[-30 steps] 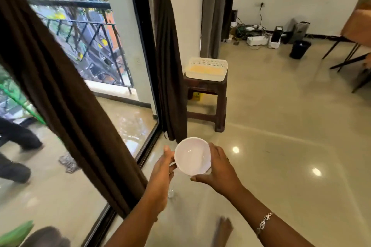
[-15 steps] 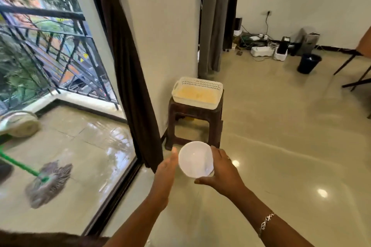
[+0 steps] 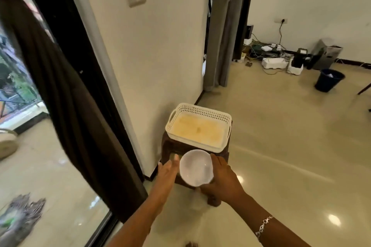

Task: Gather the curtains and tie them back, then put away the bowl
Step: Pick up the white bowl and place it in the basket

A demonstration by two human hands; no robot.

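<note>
A small white bowl (image 3: 195,167) is held in front of me, just above the near edge of a dark brown stool (image 3: 170,147). My right hand (image 3: 224,180) grips the bowl's right and lower rim. My left hand (image 3: 167,174) lies against the bowl's left side with its fingers straight. On the stool sits a white perforated basket (image 3: 212,112) with a yellowish bottom. A dark brown curtain (image 3: 66,90) hangs gathered along the black window frame at the left.
A grey curtain (image 3: 220,32) hangs by a doorway behind the stool. Cables, power strips and boxes (image 3: 279,60) lie along the far wall, with a dark bin (image 3: 329,82) beside them. A mop head (image 3: 20,216) lies on the wet balcony floor outside the glass.
I have walked closer to the stool and basket, carrying the bowl with both hands. The loose curtain at the left has left the view.
</note>
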